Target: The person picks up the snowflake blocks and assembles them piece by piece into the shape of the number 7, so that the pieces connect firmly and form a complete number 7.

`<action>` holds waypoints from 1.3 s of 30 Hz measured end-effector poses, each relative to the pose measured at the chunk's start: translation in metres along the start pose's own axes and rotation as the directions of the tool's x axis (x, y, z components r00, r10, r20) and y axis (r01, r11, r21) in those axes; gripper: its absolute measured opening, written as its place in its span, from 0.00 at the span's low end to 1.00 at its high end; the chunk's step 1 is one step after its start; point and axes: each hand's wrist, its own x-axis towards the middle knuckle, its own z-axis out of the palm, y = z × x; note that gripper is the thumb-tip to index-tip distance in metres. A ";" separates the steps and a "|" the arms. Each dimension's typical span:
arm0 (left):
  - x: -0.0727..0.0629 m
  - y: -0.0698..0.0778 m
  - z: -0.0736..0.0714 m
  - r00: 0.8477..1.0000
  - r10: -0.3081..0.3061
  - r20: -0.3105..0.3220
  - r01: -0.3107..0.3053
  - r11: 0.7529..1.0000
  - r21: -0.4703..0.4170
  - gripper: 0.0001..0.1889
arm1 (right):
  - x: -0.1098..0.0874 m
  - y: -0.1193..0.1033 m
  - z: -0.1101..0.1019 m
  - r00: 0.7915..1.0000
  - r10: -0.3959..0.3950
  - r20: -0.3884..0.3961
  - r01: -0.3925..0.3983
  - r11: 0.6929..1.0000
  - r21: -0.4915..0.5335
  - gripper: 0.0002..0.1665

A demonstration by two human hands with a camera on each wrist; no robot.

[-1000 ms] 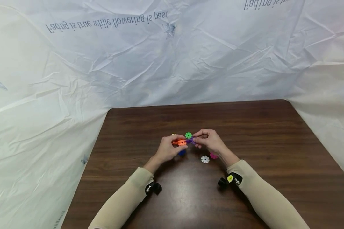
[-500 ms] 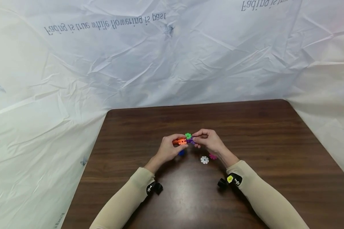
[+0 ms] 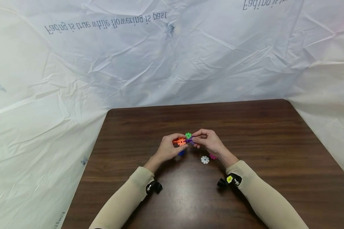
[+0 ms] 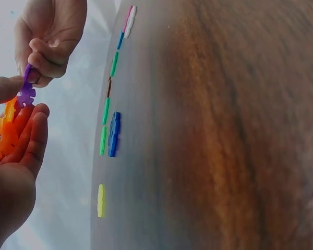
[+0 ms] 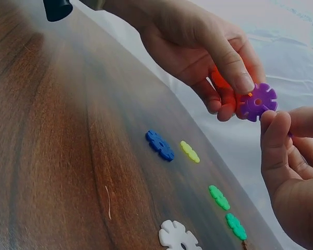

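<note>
In the head view my left hand (image 3: 167, 149) holds orange notched snowflake discs (image 3: 181, 142) between thumb and fingers. The left wrist view shows these orange discs (image 4: 4, 136) standing at angles to one another, partly covered by the palm. Facing it, my right hand (image 3: 212, 143) pinches a purple piece (image 3: 190, 140) by its edge. Seen from the right wrist, a purple snowflake disc (image 5: 266, 95) sits between the two hands, overlapping the orange discs (image 5: 224, 92) under the left thumb. Both hands are raised above the table, their fingertips close together.
On the brown table (image 3: 246, 127) lie loose snowflake discs: white (image 3: 204, 159), pink (image 3: 213, 156) by the right wrist, green (image 3: 188, 135) beyond the hands, blue (image 5: 159, 146) and yellow (image 5: 189, 151). A second green disc (image 5: 236, 226) lies near the first. A white printed sheet (image 3: 160, 63) hangs behind.
Both hands stay in nearly the same place and keep their grips. The orange discs have shifted slightly, and the yellow disc's edge seen at first is now hidden behind the left hand.
</note>
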 end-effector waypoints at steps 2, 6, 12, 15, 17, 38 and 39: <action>0.000 0.000 0.000 1.000 -0.001 0.004 0.001 1.000 0.002 0.18 | 0.001 0.000 0.000 1.000 0.002 0.002 -0.002 1.000 -0.010 0.14; 0.000 0.001 0.000 1.000 -0.008 0.004 0.008 1.000 0.004 0.17 | 0.001 0.000 0.001 1.000 0.005 0.007 -0.005 1.000 -0.022 0.14; 0.000 0.002 0.001 1.000 0.014 -0.025 -0.013 1.000 0.010 0.15 | 0.001 -0.001 0.004 1.000 0.002 0.019 -0.002 1.000 -0.021 0.16; 0.000 0.001 0.002 0.999 0.025 -0.040 -0.025 1.000 0.015 0.13 | 0.000 -0.002 0.005 1.000 0.001 0.026 -0.001 1.000 -0.015 0.15; 0.000 0.000 0.002 0.998 0.031 -0.050 -0.030 0.999 0.015 0.11 | 0.000 -0.003 0.006 1.000 -0.001 0.029 0.002 1.000 -0.013 0.15; -0.003 -0.003 -0.002 0.992 0.020 -0.123 -0.023 0.999 -0.026 0.05 | 0.003 -0.005 -0.013 0.996 -0.085 -0.022 0.072 0.935 -0.349 0.16; -0.003 -0.003 -0.002 0.992 0.017 -0.126 -0.021 0.999 -0.027 0.05 | 0.003 -0.006 -0.014 0.996 -0.088 -0.029 0.071 0.925 -0.372 0.16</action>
